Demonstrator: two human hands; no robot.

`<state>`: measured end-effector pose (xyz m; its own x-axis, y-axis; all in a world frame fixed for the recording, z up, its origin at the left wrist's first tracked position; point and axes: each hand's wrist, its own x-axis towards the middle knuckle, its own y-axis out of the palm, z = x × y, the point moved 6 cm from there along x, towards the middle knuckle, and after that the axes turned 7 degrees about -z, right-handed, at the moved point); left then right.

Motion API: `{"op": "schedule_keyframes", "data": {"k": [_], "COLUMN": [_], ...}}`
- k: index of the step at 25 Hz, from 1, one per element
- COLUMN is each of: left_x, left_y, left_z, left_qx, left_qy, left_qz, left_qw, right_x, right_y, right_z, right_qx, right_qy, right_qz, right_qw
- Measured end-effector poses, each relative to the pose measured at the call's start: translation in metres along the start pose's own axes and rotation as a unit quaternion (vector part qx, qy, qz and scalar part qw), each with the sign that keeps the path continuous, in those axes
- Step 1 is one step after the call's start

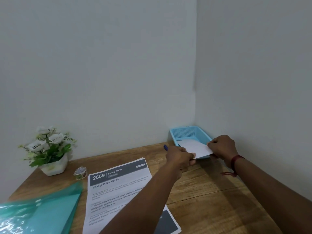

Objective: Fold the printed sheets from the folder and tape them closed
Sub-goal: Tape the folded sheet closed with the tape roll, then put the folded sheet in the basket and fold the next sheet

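- One folded sheet (195,148) is up at the far right corner, held over the front rim of the blue basket (189,132) — looks like a finished piece going in, though I can't make out any tape on it from here.
- Plenty left: a stack of printed sheets (118,188) lies flat and unfolded in the middle of the counter (211,191), top page headed "Change Pillow Covers".
- The teal folder (43,213) sits at the near left, just beside that stack.
- The roll of tape (81,173) stands between the stack and the potted flowers (49,149), untouched right now.
- Left hand (180,157) is curled tight, pinching the sheet's near left corner.
- Right hand (221,146) is closed too, gripping the sheet's right edge at the basket's rim.
- A blue pen (165,147) lies just behind the left hand.
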<state>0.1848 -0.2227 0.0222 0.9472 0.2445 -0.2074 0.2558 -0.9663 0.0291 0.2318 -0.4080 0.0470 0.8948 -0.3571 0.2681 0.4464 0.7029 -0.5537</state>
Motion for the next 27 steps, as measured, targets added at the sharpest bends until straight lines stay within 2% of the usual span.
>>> {"op": "schedule_keyframes", "data": {"k": [5,11,13,16,19,21,24,25,27], "left_x": [0.002,0.007,0.004,-0.003,-0.021,-0.036,-0.065,-0.076,-0.093], "left_y": [-0.001,-0.003,-0.007,-0.020,-0.043,-0.065,-0.113,-0.130,-0.167], "left_z": [0.000,0.002,0.000,-0.003,-0.009,-0.012,-0.009,-0.005,0.004], "left_qx": [0.001,0.011,0.020,0.034,0.044,0.038,0.037,0.039,0.055], "left_qy": [0.008,0.003,0.010,0.034,0.049,0.057,0.073,0.075,0.083], "left_qz": [-0.019,-0.011,-0.003,0.009,0.013,0.010,0.006,0.006,-0.004], "left_qw": [1.000,1.000,1.000,0.999,0.998,0.998,0.997,0.996,0.995], "right_x": [-0.004,-0.010,-0.011,-0.021,-0.050,-0.077,-0.140,-0.163,-0.199], "right_y": [0.004,0.005,-0.001,-0.022,-0.038,-0.047,-0.056,-0.053,-0.039], "right_z": [-0.001,0.000,0.002,0.010,0.020,0.030,0.050,0.056,0.068], "right_qx": [0.021,0.010,0.002,-0.074,-0.095,-0.066,-0.014,-0.006,0.010], "right_qy": [0.021,0.005,-0.014,-0.064,-0.121,-0.174,-0.338,-0.397,-0.489], "right_qz": [0.011,0.015,-0.012,-0.117,-0.203,-0.270,-0.367,-0.366,-0.316], "right_qw": [0.999,1.000,1.000,0.988,0.967,0.945,0.867,0.841,0.813]}}
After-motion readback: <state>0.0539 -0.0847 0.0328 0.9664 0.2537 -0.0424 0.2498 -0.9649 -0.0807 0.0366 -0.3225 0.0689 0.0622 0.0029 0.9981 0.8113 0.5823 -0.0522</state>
